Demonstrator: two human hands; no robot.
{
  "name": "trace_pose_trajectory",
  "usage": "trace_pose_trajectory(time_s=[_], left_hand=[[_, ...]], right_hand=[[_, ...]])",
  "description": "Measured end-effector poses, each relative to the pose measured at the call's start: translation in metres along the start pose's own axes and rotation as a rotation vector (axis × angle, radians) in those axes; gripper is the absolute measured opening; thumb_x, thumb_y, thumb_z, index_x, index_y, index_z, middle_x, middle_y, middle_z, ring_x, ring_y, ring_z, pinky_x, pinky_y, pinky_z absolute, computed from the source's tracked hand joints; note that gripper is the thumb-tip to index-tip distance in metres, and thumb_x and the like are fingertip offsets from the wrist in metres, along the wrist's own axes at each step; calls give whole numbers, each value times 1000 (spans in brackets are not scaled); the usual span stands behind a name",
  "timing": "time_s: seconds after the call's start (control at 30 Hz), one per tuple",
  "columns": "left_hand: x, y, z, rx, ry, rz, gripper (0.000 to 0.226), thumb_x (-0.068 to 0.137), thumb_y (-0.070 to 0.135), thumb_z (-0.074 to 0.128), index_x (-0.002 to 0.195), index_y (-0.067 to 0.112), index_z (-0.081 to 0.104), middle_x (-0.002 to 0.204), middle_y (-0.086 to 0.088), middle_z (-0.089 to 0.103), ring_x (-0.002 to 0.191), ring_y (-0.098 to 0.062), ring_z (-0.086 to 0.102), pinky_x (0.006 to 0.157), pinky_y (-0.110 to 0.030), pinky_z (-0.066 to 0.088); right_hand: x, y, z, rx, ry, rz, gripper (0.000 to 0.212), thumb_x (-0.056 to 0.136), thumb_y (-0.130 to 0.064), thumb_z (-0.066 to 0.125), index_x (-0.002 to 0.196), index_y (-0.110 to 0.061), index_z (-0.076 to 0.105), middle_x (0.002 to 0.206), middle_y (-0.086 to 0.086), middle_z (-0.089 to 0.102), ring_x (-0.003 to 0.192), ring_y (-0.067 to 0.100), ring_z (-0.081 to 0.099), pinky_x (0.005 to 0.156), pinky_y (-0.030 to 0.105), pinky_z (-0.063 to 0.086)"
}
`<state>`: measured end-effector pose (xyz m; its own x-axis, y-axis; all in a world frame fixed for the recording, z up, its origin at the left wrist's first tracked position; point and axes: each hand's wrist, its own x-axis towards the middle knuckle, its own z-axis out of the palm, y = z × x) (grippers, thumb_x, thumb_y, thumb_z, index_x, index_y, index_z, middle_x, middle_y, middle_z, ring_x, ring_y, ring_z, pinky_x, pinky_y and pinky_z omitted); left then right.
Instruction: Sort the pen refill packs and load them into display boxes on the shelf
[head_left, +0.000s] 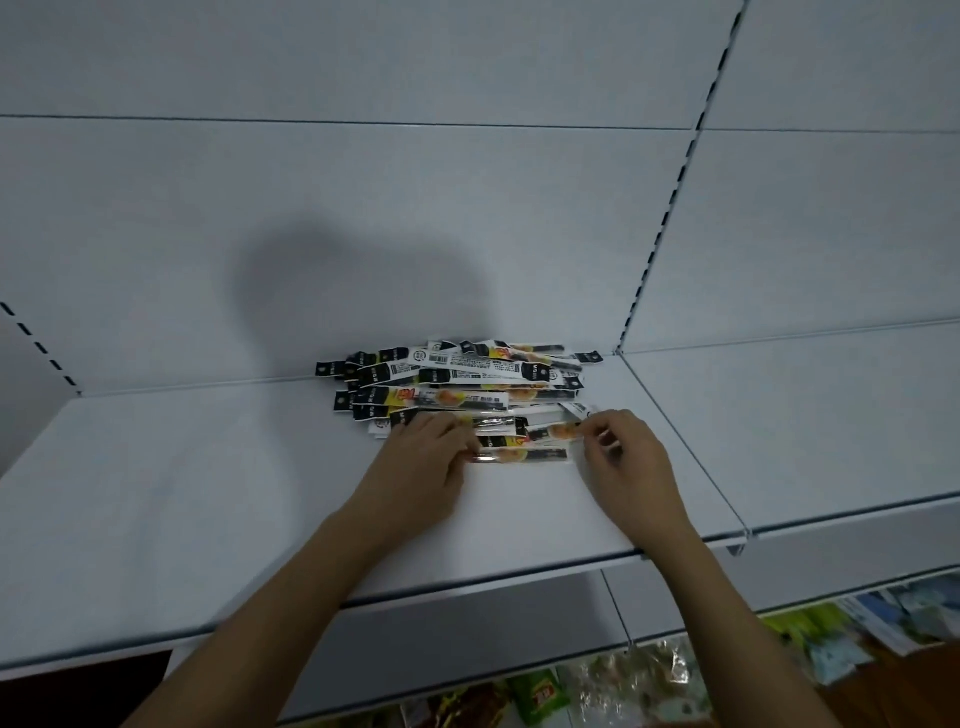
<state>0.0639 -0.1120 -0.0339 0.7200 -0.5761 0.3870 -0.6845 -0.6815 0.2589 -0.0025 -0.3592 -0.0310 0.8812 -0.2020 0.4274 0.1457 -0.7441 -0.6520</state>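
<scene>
Head view: both hands, left hand (423, 457) and right hand (626, 457), seemingly pinch refill packs (457, 387).

Glossy clear-plastic refill packs (457, 384), matt smooth white metal shelf (208, 493)
</scene>
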Motion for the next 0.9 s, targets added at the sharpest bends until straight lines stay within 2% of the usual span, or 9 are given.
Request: trace_pose_trajectory(time_s=[0.1, 0.2, 0.37, 0.47, 0.57, 0.67, 0.73, 0.83, 0.9], left_hand=[[-1, 5, 2, 59, -28, -1, 38, 87, 39, 40, 108, 24, 68, 112, 5, 62, 105, -19, 53, 82, -39, 44], [0, 7, 7, -7, -49, -41, 40, 90, 42, 32, 100, 24, 65, 112, 6, 60, 107, -17, 49, 85, -35, 37], [-6, 8, 2, -94, -7, -93, 16, 97, 16, 45, 103, 17, 60, 101, 1, 61, 90, -14, 48, 85, -39, 43], [-13, 10, -4, -58, 40, 27, 24, 96, 25, 39, 110, 18, 57, 104, 3, 59, 93, -15, 51, 84, -35, 45], [-12, 15, -4, 86, 14, 123, 39, 96, 45, 44, 122, 21, 59, 110, 0, 57, 100, -17, 50, 84, -32, 43], [-11, 17, -5, 107, 11, 126, 33, 94, 46, 48, 112, 24, 65, 109, 2, 58, 100, -17, 50, 81, -31, 42], [-13, 13, -6, 165, 31, 145, 23, 93, 37, 46, 103, 25, 64, 104, 5, 62, 100, -19, 52, 82, -33, 39], [-19, 12, -13, 178, 104, 133, 24, 88, 20, 41, 95, 24, 63, 97, 4, 67, 100, -17, 48, 87, -33, 33], [-21, 11, -23, 109, 178, 40, 24, 84, 7, 47, 94, 17, 66, 97, -3, 68, 99, -17, 44, 86, -34, 39]], right_hand=[[8, 7, 6, -113, -61, -90, 22, 96, -13, 57, 114, -22, 67, 112, -10, 64, 102, 13, 53, 85, 26, 44], [15, 11, 16, -265, -150, -123, 29, 98, -27, 57, 125, -25, 66, 126, -10, 65, 111, 20, 51, 88, 40, 48], [13, 14, 14, -233, -78, -142, 16, 85, -17, 72, 97, -25, 74, 94, -10, 64, 90, 20, 48, 72, 36, 41], [11, 13, 13, -176, -61, -224, 14, 76, -13, 79, 79, -24, 70, 83, -17, 59, 82, 13, 42, 69, 34, 33], [11, 1, 14, -30, -201, -283, 16, 78, -15, 78, 86, -28, 74, 87, -19, 60, 82, 8, 48, 69, 27, 38], [11, -15, 14, 220, -446, -176, 21, 79, -9, 80, 94, -23, 78, 87, -10, 66, 79, 6, 63, 69, 15, 47], [12, -20, 7, 338, -505, -73, 21, 82, -3, 76, 96, -19, 78, 87, -7, 72, 81, 8, 68, 72, 17, 52], [16, -22, -2, 562, -457, 124, 23, 92, 0, 61, 100, -15, 76, 89, -1, 76, 82, 11, 70, 71, 23, 53], [20, -22, 3, 606, -371, 188, 23, 97, -3, 56, 100, -15, 76, 87, 2, 75, 77, 15, 65, 67, 28, 48]])
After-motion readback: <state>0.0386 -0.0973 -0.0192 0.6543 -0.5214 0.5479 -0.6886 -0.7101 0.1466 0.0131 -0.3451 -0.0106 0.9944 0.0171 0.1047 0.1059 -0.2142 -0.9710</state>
